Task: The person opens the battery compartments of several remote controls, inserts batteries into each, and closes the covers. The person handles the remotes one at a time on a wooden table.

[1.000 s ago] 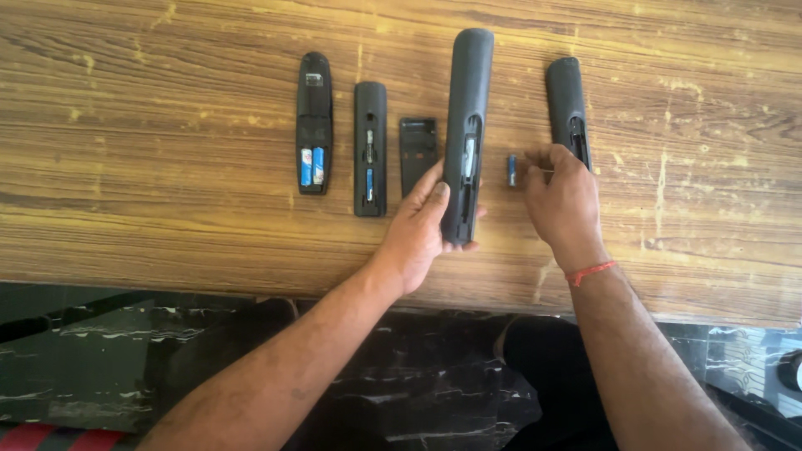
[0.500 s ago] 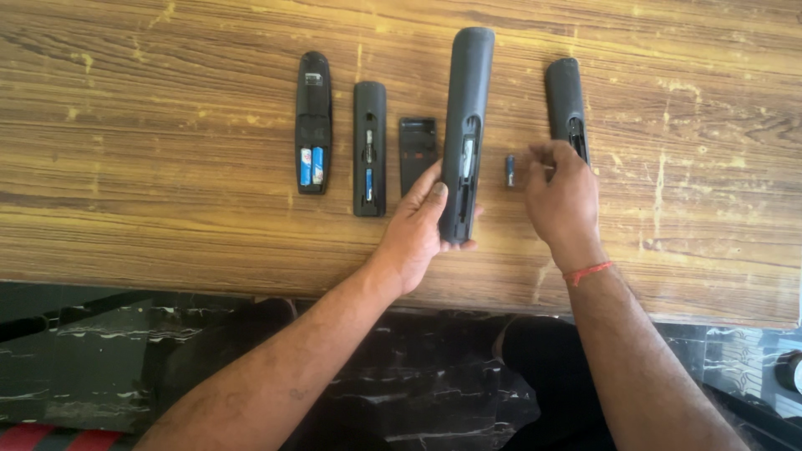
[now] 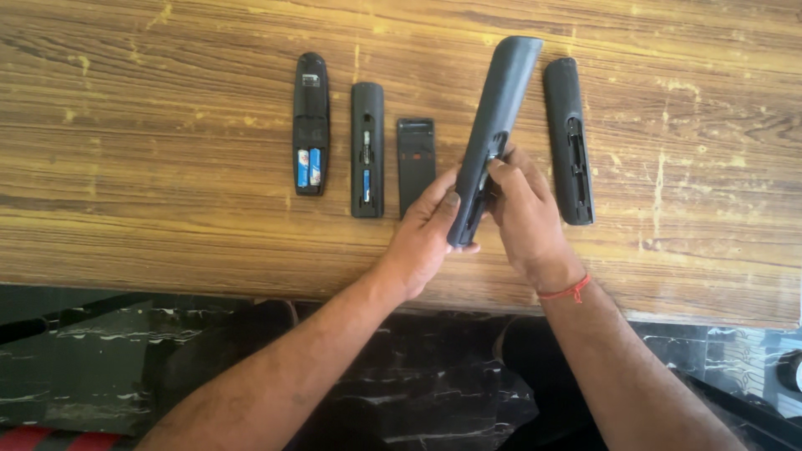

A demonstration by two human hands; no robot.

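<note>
While both hands' grips (image 3: 422, 238) (image 3: 522, 209) close on the tilted remote (image 3: 493, 125), another's bay (image 3: 309, 167) holds two batteries (blue-white).

Matt dark grey plastic remote control (image 3: 494, 125) in hand, worn scratched wood-grain tabletop (image 3: 167, 167) beneath it, glossy black veined marble floor (image 3: 401, 392) below the tabletop, red thread wristband (image 3: 568, 291), shiny blue-wrapped batteries (image 3: 308, 167).

Your right hand (image 3: 522, 213) covers the open battery bay of the long remote (image 3: 494, 125), so what your fingertips pinch there cannot be told. The table (image 3: 125, 209) runs off three picture edges.
</note>
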